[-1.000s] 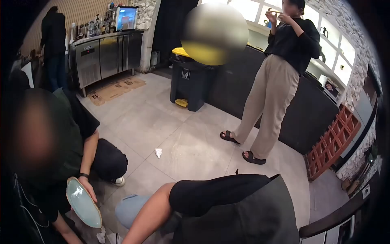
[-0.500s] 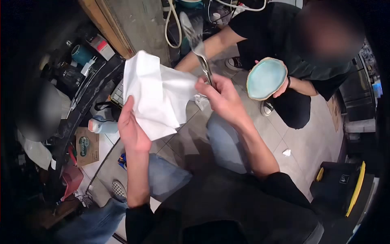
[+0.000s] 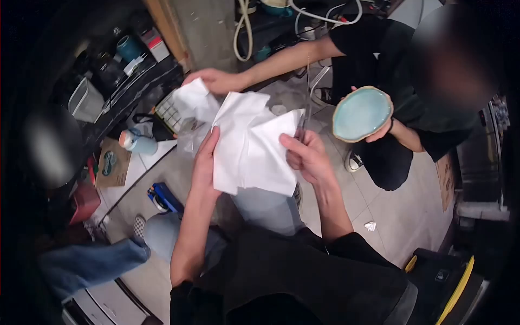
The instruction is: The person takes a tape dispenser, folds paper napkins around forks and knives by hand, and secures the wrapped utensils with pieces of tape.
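Note:
A creased white paper napkin (image 3: 252, 143) is spread between my two hands. My left hand (image 3: 205, 162) grips its left edge, thumb on top. My right hand (image 3: 309, 157) pinches the right edge between thumb and fingers. Behind that pinch a fork (image 3: 309, 103) stands upright in my right hand, thin and blurred because it is seen nearly edge on. Opposite me, a person's hand holds a turquoise plate (image 3: 363, 114) with a brownish rim. That person's other hand (image 3: 216, 81) reaches to a second white napkin (image 3: 196, 102) beyond mine.
A dark shelf with a teal cup (image 3: 128, 49) and a white container (image 3: 86, 100) runs along the left. A bottle (image 3: 138, 142), a cardboard box (image 3: 112, 162) and a blue object (image 3: 165, 197) are lower down. A black bin with a yellow edge (image 3: 455, 295) stands at right.
My hands and the napkin have moved right and down in view, the napkin now flatter between them. The fork has turned edge on. The other person's hand has come to a second napkin.

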The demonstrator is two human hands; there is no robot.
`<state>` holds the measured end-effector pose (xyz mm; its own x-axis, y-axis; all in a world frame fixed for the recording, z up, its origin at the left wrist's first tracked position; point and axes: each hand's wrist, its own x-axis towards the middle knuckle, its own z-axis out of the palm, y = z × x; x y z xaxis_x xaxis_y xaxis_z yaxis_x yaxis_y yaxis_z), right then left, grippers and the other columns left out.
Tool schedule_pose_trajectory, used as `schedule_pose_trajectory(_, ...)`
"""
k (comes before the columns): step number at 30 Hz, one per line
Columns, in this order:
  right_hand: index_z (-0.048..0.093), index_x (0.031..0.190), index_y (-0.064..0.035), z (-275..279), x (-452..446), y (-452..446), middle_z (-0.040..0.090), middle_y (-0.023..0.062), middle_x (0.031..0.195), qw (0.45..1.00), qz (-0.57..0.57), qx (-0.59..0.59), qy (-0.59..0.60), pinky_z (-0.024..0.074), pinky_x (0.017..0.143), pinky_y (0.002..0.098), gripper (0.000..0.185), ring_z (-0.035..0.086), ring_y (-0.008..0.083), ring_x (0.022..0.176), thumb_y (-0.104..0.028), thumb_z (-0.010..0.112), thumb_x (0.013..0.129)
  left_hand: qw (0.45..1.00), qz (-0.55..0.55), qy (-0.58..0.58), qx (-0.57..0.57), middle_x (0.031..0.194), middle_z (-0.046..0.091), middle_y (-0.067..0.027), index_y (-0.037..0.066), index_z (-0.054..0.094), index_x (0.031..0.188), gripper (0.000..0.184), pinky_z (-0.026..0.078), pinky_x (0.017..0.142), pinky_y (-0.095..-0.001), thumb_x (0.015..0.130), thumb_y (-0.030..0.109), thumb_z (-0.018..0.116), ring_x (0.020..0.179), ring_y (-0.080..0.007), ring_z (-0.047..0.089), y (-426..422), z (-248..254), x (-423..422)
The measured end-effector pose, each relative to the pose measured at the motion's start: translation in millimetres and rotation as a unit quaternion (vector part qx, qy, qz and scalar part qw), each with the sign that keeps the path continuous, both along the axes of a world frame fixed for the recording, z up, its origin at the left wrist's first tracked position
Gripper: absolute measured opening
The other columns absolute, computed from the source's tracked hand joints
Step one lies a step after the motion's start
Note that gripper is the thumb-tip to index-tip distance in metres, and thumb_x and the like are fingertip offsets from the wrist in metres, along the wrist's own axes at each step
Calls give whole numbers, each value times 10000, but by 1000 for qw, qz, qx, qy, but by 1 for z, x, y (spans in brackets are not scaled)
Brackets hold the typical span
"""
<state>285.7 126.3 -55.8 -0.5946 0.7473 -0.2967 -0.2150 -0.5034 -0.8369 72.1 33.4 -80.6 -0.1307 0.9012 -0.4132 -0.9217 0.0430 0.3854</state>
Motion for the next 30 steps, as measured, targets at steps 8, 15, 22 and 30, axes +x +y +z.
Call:
schedule_pose_trajectory(8,460,619,-98,-7,19,-28,378,-101,558,957,12,199,-212,217,456,236,383,306,2,526,-177,737,872,973,-26,225,-36,1141,660,-93,-30,560,1243,334,516,869,-275,1018,208,498,1009,-141,644,-54,-23,-29)
schedule_pose_trajectory(15,449,617,-55,-11,10,-33,347,-89,556,931,90,261,-239,213,463,255,400,279,26,539,-170,740,866,854,-14,486,-185,1308,543,-149,3,545,1276,479,461,946,-338,933,322,642,1131,-231,575,-43,-21,-2)
schedule_pose_trajectory(22,459,624,-35,-1,22,-27,349,-74,541,909,104,325,-242,217,460,261,391,279,27,536,-165,729,874,599,5,798,-55,1237,569,-193,114,637,1211,452,475,927,-415,797,261,745,1101,-370,560,-42,-36,30)
schedule_pose_trajectory(30,434,648,-74,-19,31,-16,373,-101,593,938,8,264,-223,226,480,237,382,296,12,562,-155,697,912,794,-12,602,-85,928,724,-112,-26,673,1099,294,525,702,-275,826,81,658,749,-147,658,-27,-47,-26)
